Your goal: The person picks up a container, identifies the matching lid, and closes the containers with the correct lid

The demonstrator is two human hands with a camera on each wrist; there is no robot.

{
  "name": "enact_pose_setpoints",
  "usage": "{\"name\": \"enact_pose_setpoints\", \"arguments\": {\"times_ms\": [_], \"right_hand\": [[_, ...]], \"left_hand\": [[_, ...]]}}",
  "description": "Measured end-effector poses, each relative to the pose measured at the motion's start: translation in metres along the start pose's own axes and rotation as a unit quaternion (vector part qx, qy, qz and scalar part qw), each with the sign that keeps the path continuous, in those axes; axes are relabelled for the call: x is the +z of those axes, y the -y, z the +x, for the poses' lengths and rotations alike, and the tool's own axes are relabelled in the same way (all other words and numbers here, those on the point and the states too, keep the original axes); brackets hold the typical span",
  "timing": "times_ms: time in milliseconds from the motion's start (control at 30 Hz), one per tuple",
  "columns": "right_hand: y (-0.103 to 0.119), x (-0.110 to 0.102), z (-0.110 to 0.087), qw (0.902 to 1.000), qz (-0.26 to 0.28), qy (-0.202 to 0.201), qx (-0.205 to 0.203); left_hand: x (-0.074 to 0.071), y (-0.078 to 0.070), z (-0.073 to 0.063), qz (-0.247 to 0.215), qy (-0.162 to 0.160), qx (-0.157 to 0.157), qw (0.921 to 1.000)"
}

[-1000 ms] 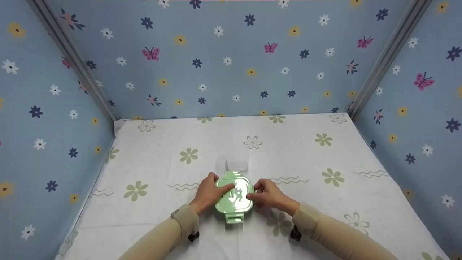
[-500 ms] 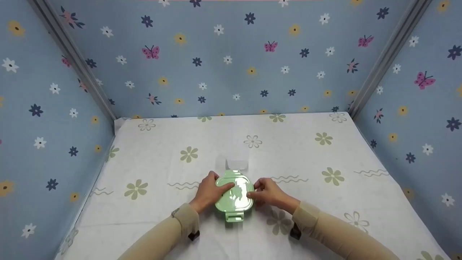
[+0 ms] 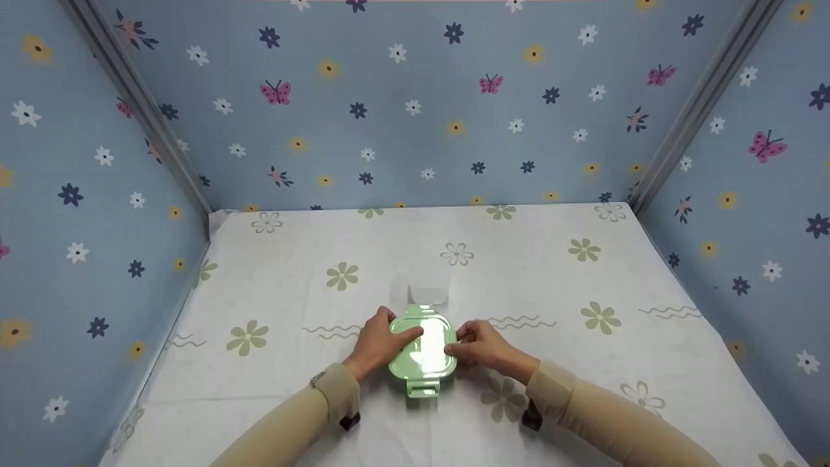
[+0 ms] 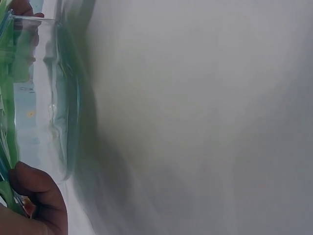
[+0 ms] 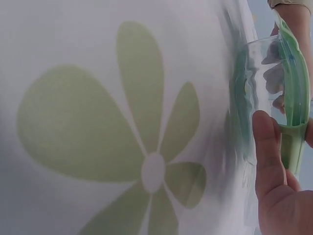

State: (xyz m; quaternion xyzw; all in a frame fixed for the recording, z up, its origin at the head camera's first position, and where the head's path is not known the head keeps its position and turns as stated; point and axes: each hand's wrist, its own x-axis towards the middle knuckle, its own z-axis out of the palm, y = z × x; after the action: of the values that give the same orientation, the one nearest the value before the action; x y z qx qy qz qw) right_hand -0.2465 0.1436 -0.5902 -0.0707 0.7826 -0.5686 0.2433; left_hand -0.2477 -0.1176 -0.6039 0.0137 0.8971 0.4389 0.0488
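Observation:
A clear food container (image 5: 249, 93) with a green lid (image 3: 415, 363) stands on the cloth in the head view. Latch flaps (image 3: 423, 389) stick out at its near and far ends. My left hand (image 3: 381, 340) grips the left side, thumb on top of the lid and fingers down the wall. On the opposite side my right hand (image 3: 483, 347) pinches the lid's edge by the side latch (image 5: 292, 147), its thumb on top and fingers alongside the clear wall. Glare hides part of the lid's top. In the left wrist view the clear wall (image 4: 49, 107) shows between both hands.
A white cloth (image 3: 292, 259) printed with green flowers covers the table. Just behind the container lies a pale, see-through shape (image 3: 428, 295), its kind unclear. Blue floral panels (image 3: 389, 84) with grey corner posts (image 3: 149, 110) enclose the back and both sides.
Both hands and the container keep their places against the cloth. Only the head view has shifted slightly.

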Motion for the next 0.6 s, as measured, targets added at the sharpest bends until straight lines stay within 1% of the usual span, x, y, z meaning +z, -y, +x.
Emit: {"name": "enact_pose_setpoints", "arguments": {"times_ms": [100,267,367,467,533,600], "right_hand": [[0.003,0.001,-0.001,0.9998,-0.017,-0.004,0.007],[0.009,0.004,-0.003,0.9966,-0.081,-0.011,0.010],[0.012,0.005,-0.004,0.9908,-0.134,-0.018,0.000],[0.014,0.006,-0.004,0.9831,-0.179,-0.036,-0.014],[0.014,0.007,-0.002,0.9792,-0.195,-0.051,-0.024],[0.015,0.010,0.001,0.9779,-0.197,-0.062,-0.031]], "left_hand": [[0.000,0.001,-0.001,-0.001,0.002,-0.002,1.0000],[0.000,0.002,-0.001,-0.004,0.005,-0.013,0.9999],[0.000,0.002,-0.001,-0.007,0.007,-0.014,0.9999],[-0.001,0.000,-0.001,-0.009,0.009,-0.013,0.9998],[-0.002,-0.001,-0.001,-0.009,0.010,-0.014,0.9998],[-0.002,-0.002,0.000,-0.008,0.010,-0.015,0.9998]]}}
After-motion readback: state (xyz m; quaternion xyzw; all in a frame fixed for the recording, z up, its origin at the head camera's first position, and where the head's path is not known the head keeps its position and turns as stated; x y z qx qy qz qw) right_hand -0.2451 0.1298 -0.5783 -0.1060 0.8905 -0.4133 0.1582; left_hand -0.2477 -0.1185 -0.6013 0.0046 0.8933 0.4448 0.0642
